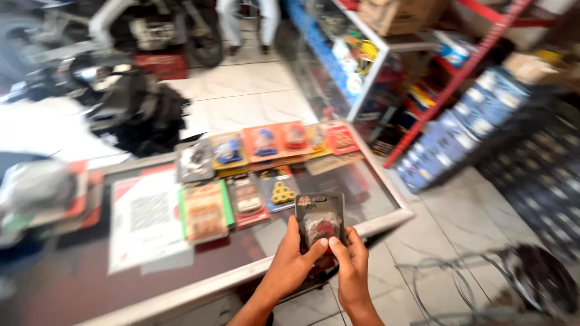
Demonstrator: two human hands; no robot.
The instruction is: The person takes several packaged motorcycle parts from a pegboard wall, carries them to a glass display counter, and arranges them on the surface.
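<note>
— Logging item one: dark blister pack (319, 222), lower centre of the frame, held up over the near edge of the counter (386, 218). Who has it?

— Both. Left hand (292, 265) is wrapped on the lower left corner, thumb across the front; right hand (352, 265) grips the lower right, thumb pressed beside the clear bubble. Both are clenched on the pack, neither free.

— Handling notes?

— Likely light: flat card backing with a moulded plastic bubble over a small red and silver part. Card probably stiff enough to hold by an edge, though it would bend if squeezed hard. The bubble looks glossy, so probably slick under a thumb, and could dent. Best hold, in my judgement: pinch the card margins at the bottom corners or sides, off the bubble.

— Surroundings?

— Row of similar packs (266, 145) lying flat across the middle of the counter, orange, blue and green cards. White printed sheet (148, 217) to their left. Shelving with blue boxes (447, 142) at right. Coiled cable (483, 284) on the floor, lower right. Much is blurred.
</note>
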